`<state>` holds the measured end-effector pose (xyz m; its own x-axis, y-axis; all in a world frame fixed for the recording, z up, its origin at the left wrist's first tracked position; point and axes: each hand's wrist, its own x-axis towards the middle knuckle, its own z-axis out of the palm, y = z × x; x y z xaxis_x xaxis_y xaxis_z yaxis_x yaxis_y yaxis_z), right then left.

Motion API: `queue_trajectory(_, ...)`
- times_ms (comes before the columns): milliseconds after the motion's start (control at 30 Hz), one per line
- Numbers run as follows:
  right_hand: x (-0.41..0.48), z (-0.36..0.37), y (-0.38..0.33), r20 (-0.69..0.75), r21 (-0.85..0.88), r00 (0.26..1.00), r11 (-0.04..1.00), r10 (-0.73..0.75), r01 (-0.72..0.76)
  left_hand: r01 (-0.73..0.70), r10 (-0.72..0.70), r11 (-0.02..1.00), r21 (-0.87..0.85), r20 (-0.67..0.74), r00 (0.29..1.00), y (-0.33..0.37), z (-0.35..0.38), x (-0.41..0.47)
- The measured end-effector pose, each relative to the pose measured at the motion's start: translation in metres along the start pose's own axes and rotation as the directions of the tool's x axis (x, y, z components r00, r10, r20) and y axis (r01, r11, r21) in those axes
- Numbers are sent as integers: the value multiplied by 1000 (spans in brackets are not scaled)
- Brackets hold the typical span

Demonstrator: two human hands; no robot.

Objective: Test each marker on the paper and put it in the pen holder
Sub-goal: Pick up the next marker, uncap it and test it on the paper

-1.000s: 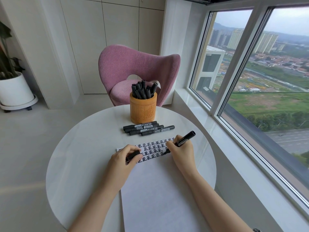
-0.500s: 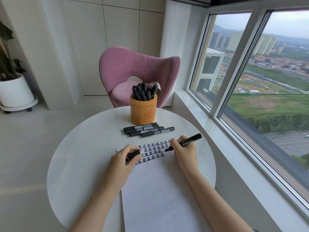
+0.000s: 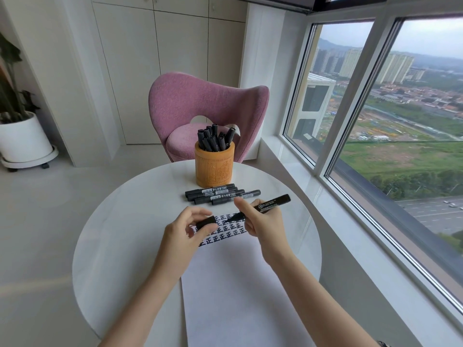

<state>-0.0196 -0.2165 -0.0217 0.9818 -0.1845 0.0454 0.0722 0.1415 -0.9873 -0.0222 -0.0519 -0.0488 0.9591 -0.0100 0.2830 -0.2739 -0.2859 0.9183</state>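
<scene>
My right hand [image 3: 263, 222] holds an uncapped black marker [image 3: 269, 203] lifted above the white paper [image 3: 240, 291], tip pointing left toward my left hand. My left hand [image 3: 185, 234] pinches the marker's black cap [image 3: 205, 222] between thumb and fingers, a short gap from the tip. The paper's top end carries rows of black test characters [image 3: 225, 227]. Several capped black markers [image 3: 221, 194] lie side by side on the round white table [image 3: 120, 236], just in front of the orange wooden pen holder [image 3: 215, 164], which stands upright with several markers in it.
A pink chair [image 3: 205, 106] stands behind the table. A large window [image 3: 400, 121] and its sill run along the right. A white plant pot [image 3: 23, 139] on a wheeled base sits at the far left on the floor.
My right hand has lifted the marker off the paper and swung its tip toward the left. My left hand has risen from the paper with the cap, closing in on the tip.
</scene>
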Motion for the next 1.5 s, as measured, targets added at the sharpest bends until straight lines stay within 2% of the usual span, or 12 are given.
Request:
queue_trajectory(200,-7,12,-5,19,6,999,999,-34,34,21,-18,999,-49,58,998,13,4,-4)
queue_trajectory(400,-16,22,-4,25,-32,1000,999,-12,12,4,-3,997,-75,16,1000,25,14,-15)
queue_trajectory(600,-20,23,-5,46,3,997,998,60,-61,-105,111,992,68,-86,990,25,18,-23)
queue_trajectory(800,-16,22,-7,126,-7,989,997,83,-83,-159,164,985,59,-82,983,34,17,-23)
queue_trajectory(967,-17,14,-13,208,-193,957,968,202,-162,-146,157,985,93,-125,980,35,7,-15)
queue_trajectory(1033,-18,10,-12,171,-286,977,955,130,-77,-125,142,985,122,-146,979,36,1,-10)
queue_trajectory(1100,-14,4,-9,123,-375,984,912,-130,167,-106,126,985,137,-147,981,36,-4,-6)
queue_trajectory(1167,-11,3,-12,220,-462,913,787,-345,409,-97,117,986,138,-145,982,35,-6,-2)
queue_trajectory(1233,-5,5,-13,385,-502,814,641,-435,580,-102,121,985,140,-131,984,36,-5,2)
queue_trajectory(1367,9,8,-13,510,-516,726,511,-462,688,-126,143,980,154,-102,984,43,-1,10)
queue_trajectory(1433,16,8,-12,525,-497,708,506,-471,705,-92,103,990,111,-94,990,46,-1,15)
queue_trajectory(1500,25,7,-15,474,-490,741,557,-475,671,-36,41,997,66,-69,997,45,0,22)
